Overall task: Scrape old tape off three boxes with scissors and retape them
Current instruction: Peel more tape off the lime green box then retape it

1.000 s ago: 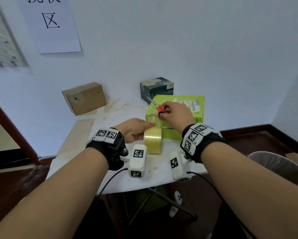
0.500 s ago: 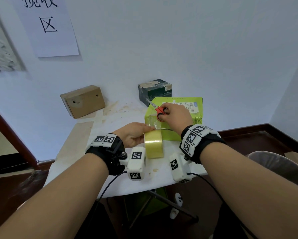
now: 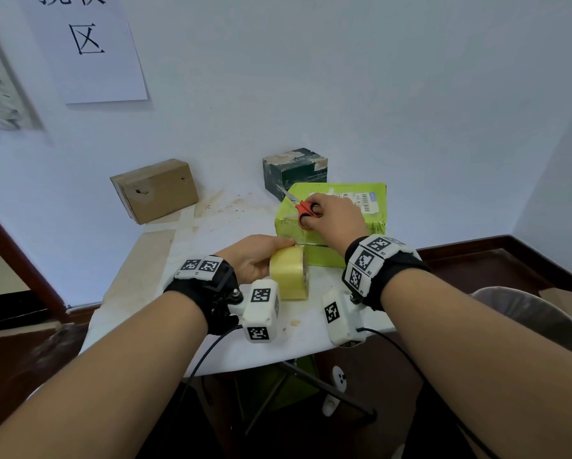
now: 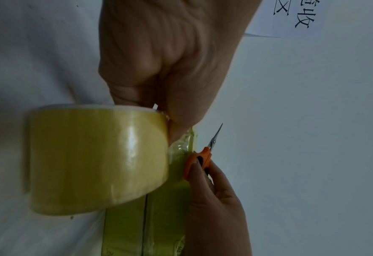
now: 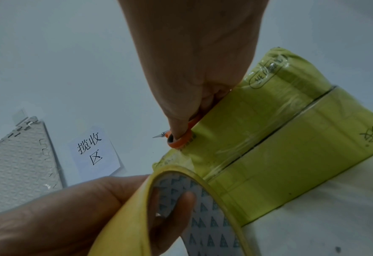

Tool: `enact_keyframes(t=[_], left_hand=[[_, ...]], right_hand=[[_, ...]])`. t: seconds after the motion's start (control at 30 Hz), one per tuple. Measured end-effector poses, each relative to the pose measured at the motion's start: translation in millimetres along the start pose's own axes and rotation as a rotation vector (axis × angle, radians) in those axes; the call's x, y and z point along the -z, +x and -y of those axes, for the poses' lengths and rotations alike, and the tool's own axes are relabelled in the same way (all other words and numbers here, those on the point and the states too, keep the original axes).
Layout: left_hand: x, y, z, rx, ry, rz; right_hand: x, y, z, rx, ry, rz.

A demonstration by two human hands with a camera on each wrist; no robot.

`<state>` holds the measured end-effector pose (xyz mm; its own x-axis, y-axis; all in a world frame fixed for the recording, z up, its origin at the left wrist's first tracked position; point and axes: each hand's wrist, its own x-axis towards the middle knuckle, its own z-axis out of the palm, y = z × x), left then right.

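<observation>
Tape roll (image 3: 289, 276) stands on edge at the table's (image 3: 139, 276) near side, just before the green box (image 3: 331, 253); your left hand (image 3: 251, 260) grips it, fingers through the core. Your right hand (image 3: 336, 218) holds the scissors (image 3: 303, 210) on the box top, blades seemingly closed.

On the table (image 3: 152, 293), at frame centre in the head view, the tape roll (image 3: 289, 276) stands on edge directly below and touching the near face of the large box (image 3: 337, 190). The left hand (image 3: 255, 260) sits left of the roll, fingers inside its core. The right hand (image 3: 336, 220) rests on top of the large box, with the scissors (image 3: 299, 207) at its left, blades pointing to the upper left. The small box (image 3: 294, 170) stands just behind the large box's left corner, against the wall. The cardboard box (image 3: 155, 190) lies well apart at centre left. A paper sign (image 3: 86, 48) hangs at upper left; a bin (image 3: 536, 319) sits at lower right.
</observation>
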<state>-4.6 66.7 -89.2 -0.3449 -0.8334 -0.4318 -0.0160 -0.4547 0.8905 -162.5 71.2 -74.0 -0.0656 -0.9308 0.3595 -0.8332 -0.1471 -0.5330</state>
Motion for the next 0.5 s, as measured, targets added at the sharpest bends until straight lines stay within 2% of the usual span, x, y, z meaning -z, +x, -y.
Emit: enact_keyframes(t=[0.2, 0.33, 0.5], left_hand=[[2, -2, 0, 0.001, -0.013, 0.048], [0, 0, 0, -0.032, 0.016, 0.012], [-2, -2, -3, -0.024, 0.015, 0.016]], right_hand=[[1, -3, 1, 0.004, 0.017, -0.003], [5, -2, 1, -0.005, 0.033, 0.026], [22, 2, 2, -0.028, 0.291, 0.100]])
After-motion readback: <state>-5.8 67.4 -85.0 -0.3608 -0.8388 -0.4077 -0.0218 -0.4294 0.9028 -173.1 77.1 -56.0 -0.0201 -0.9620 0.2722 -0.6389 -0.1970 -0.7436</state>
